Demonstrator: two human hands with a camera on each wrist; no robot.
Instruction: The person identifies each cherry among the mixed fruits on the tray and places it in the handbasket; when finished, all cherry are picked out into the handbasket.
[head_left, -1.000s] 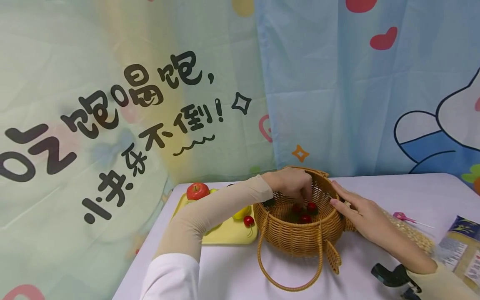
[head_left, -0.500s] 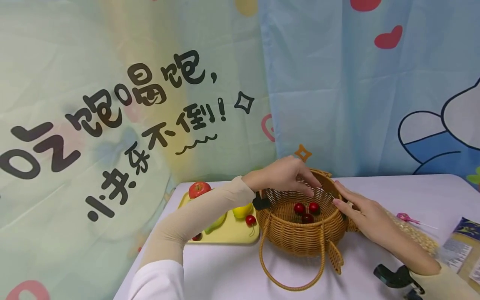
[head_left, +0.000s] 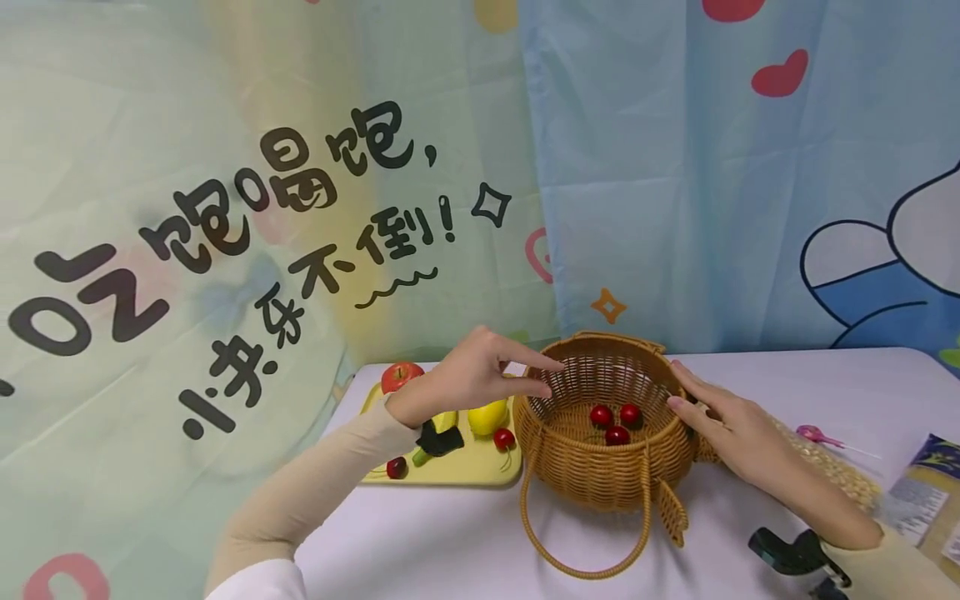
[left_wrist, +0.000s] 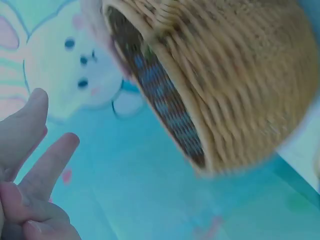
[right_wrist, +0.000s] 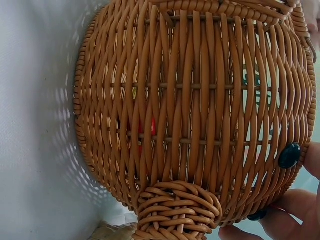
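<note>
A brown wicker basket point(head_left: 600, 487) stands on the table with three red cherries point(head_left: 617, 436) inside. My left hand point(head_left: 468, 375) hangs just left of the basket's rim, over the yellow tray point(head_left: 472, 477). Its thumb and index finger are stretched apart with nothing between them; the left wrist view shows the other fingers bent in. My right hand point(head_left: 735, 429) rests against the basket's right side, fingertips at the rim, near the dark bead eyes point(right_wrist: 289, 155). On the tray lie a red apple point(head_left: 402, 376), a yellow lemon point(head_left: 488, 418), and cherries point(head_left: 504, 439). My left wrist and its camera partly cover other fruit.
The basket's handle point(head_left: 585, 575) hangs down toward the front. On the right lie a bag of pale beans or kernels point(head_left: 832, 467), a pink stick-like item point(head_left: 813, 434) and a labelled packet point(head_left: 926, 500). A printed curtain point(head_left: 615, 167) hangs behind the table.
My left hand has come up out of the basket and moved left over the tray, uncovering three cherries inside. My right hand has stayed on the basket.
</note>
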